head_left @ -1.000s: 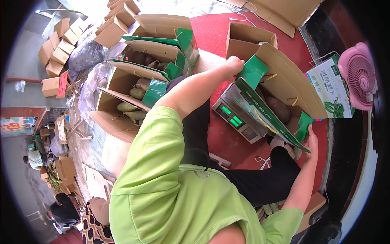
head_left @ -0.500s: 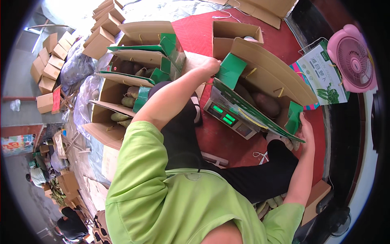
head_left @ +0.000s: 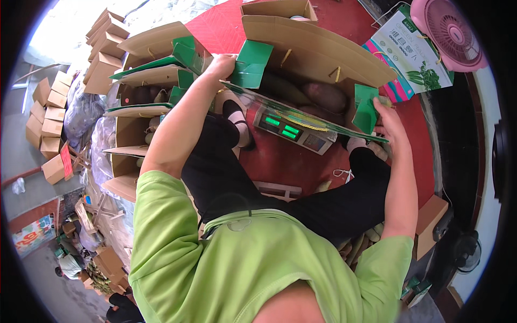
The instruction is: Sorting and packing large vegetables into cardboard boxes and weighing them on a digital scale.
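An open carton [head_left: 318, 51], brown inside with green end flaps, rests at the digital scale [head_left: 293, 132], whose display glows green. Large dark radishes [head_left: 326, 97] lie in it. My left hand [head_left: 221, 67] is closed around the carton's left end, beside the raised green flap. At the opposite end, my right hand [head_left: 391, 128] grips the right side, its fingers against the other green flap; the underside of this grasp is hidden. A yellow cord handle shows along the near panel.
Filled cartons [head_left: 153, 72] stand in a row to my left. A pink fan [head_left: 449, 32] and a white-and-green box [head_left: 410, 54] are at the far right. Pale radishes [head_left: 358, 247] lie by my right leg. Folded cartons [head_left: 105, 56] and people are farther left.
My view has shifted, so the carton, scale and neighbouring boxes appear farther left and higher. Both hands stay at the carton's ends; the right hand's fingers now sit higher against the flap.
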A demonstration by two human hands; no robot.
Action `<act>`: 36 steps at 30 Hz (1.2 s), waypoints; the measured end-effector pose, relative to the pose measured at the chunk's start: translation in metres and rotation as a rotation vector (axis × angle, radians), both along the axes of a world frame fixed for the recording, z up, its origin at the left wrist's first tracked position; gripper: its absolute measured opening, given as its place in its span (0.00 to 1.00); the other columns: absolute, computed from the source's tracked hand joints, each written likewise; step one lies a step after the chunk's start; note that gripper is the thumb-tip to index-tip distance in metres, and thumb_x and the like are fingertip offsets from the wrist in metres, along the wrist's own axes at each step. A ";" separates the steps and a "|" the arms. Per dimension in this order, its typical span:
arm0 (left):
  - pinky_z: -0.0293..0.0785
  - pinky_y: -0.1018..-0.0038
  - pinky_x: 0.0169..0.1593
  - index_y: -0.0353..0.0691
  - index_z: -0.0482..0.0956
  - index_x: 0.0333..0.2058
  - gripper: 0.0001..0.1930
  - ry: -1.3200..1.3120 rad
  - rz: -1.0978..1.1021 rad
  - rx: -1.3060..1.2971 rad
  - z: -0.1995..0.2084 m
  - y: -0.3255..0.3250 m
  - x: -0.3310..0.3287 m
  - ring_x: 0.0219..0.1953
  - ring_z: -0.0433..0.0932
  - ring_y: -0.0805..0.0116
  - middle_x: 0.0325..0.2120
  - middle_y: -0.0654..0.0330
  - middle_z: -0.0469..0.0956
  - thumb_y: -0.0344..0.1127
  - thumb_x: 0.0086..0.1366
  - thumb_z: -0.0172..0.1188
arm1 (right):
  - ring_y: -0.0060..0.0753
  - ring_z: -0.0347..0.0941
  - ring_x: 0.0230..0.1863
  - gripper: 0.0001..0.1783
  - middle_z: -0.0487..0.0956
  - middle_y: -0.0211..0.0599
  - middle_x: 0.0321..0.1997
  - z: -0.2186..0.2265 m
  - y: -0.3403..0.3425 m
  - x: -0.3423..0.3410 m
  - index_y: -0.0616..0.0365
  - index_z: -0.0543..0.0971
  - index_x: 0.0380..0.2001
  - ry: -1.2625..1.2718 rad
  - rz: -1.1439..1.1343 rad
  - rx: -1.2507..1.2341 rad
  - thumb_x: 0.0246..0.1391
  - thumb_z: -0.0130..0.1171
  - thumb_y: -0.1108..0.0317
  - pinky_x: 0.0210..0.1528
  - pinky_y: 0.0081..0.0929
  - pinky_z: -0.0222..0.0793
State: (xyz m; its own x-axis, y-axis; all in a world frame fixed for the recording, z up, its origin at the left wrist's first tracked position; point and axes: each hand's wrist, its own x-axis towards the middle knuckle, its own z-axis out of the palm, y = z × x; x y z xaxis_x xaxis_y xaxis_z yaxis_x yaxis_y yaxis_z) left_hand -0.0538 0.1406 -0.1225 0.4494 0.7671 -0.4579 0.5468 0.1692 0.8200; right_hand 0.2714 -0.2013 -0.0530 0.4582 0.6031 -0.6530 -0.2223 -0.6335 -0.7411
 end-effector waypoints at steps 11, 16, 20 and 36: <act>0.71 0.78 0.27 0.35 0.80 0.39 0.11 -0.009 0.083 -0.058 0.067 -0.052 0.011 0.25 0.75 0.77 0.26 0.65 0.78 0.34 0.66 0.51 | 0.37 0.75 0.44 0.30 0.76 0.39 0.47 -0.011 0.002 0.007 0.55 0.69 0.55 0.008 -0.009 -0.029 0.57 0.53 0.45 0.42 0.37 0.73; 0.68 0.77 0.26 0.39 0.78 0.44 0.13 -0.017 -0.282 -0.028 0.044 -0.020 0.002 0.23 0.72 0.76 0.26 0.66 0.76 0.32 0.65 0.49 | 0.29 0.76 0.41 0.26 0.78 0.33 0.42 0.011 0.000 -0.002 0.56 0.73 0.50 -0.206 0.115 0.056 0.56 0.55 0.49 0.37 0.34 0.73; 0.71 0.79 0.25 0.38 0.77 0.44 0.12 -0.094 -0.242 -0.056 0.014 0.021 -0.029 0.24 0.75 0.78 0.28 0.66 0.78 0.30 0.67 0.45 | 0.39 0.76 0.46 0.31 0.79 0.46 0.47 0.016 0.010 0.000 0.63 0.75 0.49 -0.913 0.248 0.003 0.52 0.57 0.48 0.49 0.35 0.70; 0.72 0.80 0.28 0.39 0.76 0.46 0.14 0.129 -0.287 -0.113 0.046 -0.003 -0.003 0.28 0.76 0.78 0.32 0.66 0.79 0.31 0.67 0.45 | 0.53 0.61 0.61 0.44 0.63 0.50 0.63 0.038 -0.281 -0.118 0.51 0.57 0.64 -1.093 -0.336 -0.592 0.45 0.65 0.56 0.60 0.42 0.60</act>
State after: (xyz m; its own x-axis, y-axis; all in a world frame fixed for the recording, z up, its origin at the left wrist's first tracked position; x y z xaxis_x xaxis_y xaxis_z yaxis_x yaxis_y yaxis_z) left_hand -0.0569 0.1379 -0.0763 0.5728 0.5583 -0.6002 0.6833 0.0792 0.7258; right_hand 0.1532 -0.4821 -0.0145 0.9942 0.1035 0.0290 0.1075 -0.9581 -0.2655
